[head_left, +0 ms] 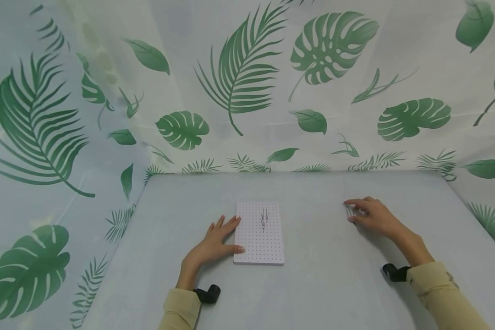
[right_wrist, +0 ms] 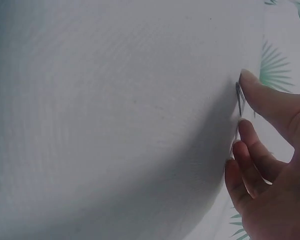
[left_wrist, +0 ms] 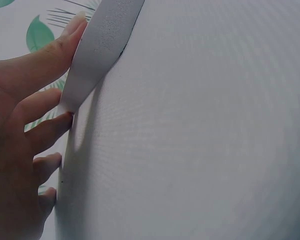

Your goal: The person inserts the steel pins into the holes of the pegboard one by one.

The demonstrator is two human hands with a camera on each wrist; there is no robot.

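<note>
A white pegboard with rows of small holes lies on the table, seen in the head view. My left hand rests at its left side, fingers spread. The thumb and index fingertip touch the board's edge. Several thin dark pins show on the board's upper middle; whether they stand in holes is unclear. Off to the right, my right hand holds a few thin dark metal pins low at the tabletop, between thumb and fingers. Their number is hard to make out.
The pale grey table spreads around the board and both hands. A white cloth printed with green leaves hangs behind it and at the sides. Each wrist carries a small black camera.
</note>
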